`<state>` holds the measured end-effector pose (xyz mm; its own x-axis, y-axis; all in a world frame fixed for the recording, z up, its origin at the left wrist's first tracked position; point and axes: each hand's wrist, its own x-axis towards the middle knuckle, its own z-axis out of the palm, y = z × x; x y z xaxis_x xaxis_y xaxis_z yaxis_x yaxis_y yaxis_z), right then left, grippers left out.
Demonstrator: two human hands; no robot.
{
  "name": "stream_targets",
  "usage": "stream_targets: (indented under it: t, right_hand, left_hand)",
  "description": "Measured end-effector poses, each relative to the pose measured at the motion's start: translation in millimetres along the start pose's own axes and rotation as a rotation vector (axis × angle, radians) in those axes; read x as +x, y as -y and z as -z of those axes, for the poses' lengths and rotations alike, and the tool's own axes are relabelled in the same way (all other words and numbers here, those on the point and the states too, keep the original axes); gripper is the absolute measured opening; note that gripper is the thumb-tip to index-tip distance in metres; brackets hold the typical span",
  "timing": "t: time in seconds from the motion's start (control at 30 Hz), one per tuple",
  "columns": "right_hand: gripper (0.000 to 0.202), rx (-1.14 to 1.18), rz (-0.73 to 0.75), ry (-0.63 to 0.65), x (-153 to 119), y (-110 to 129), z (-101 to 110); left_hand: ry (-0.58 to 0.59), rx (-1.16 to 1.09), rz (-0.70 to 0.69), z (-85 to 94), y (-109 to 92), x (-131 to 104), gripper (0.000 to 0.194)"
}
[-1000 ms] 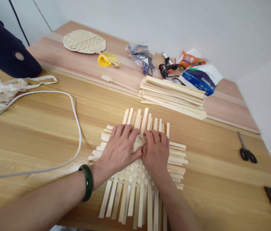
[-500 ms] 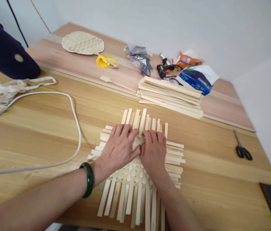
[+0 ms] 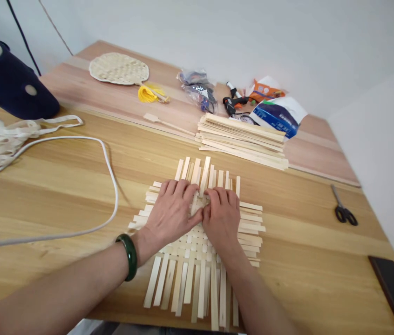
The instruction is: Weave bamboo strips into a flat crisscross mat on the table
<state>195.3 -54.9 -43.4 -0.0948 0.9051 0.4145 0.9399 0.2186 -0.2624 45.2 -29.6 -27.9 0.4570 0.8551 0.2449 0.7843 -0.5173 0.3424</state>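
Observation:
A flat mat (image 3: 190,241) of woven pale wood strips lies on the table, long loose strip ends sticking out on all sides. My left hand (image 3: 171,211) rests on its upper left part, fingers stretched over the strips and thumb apart, reaching toward the middle. Close beside it, my right hand (image 3: 222,214) is on the upper right part, its fingers bent and pressed together at a strip; their undersides are hidden. Between the two hands, one upright strip (image 3: 204,179) leans slightly and passes down into the weave. A green bangle (image 3: 127,257) circles my left wrist.
Behind the mat lies a stack of strips (image 3: 242,139). Scissors (image 3: 343,209) and a dark block (image 3: 392,291) are at the right. A white cable (image 3: 115,186) loops on the left near cloth tape (image 3: 1,139). A woven fan (image 3: 118,68) and glue gun (image 3: 234,103) sit farther back.
The view has shifted slightly, so the scissors and dark block appear farther left. Both hands stay at nearly the same place on the mat, with only small finger movement.

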Motion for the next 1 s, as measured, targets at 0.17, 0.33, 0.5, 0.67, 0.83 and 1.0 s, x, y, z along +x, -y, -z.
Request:
stream_targets:
  t: [0.17, 0.33, 0.5, 0.67, 0.83, 1.0]
  right_hand:
    - [0.035, 0.134, -0.038, -0.159, -4.2, -0.6, 2.6]
    - [0.024, 0.138, -0.016, -0.190, -2.0, -0.5, 2.5]
    - [0.020, 0.142, -0.019, -0.185, -2.1, -1.3, 0.6]
    - [0.019, 0.123, -0.042, -0.053, -0.8, 1.1, 9.9]
    - [0.011, 0.010, -0.101, 0.203, 15.6, -0.8, 24.3]
    - [0.013, -0.109, -0.125, 0.414, 39.5, -1.9, 32.7]
  left_hand:
    - [-0.093, -0.143, -0.013, 15.2, 8.1, -12.7, 0.035]
    - [-0.034, -0.009, -0.080, 20.8, 19.5, -29.9, 0.040]
    - [0.014, 0.042, -0.081, 9.0, 25.8, -38.6, 0.052]
    - [0.013, 0.003, -0.043, 11.1, 23.6, -37.2, 0.048]
    - [0.012, -0.033, -0.049, 13.1, 23.2, -35.3, 0.044]
    - [0.006, -0.021, -0.063, 12.1, 24.1, -35.6, 0.045]
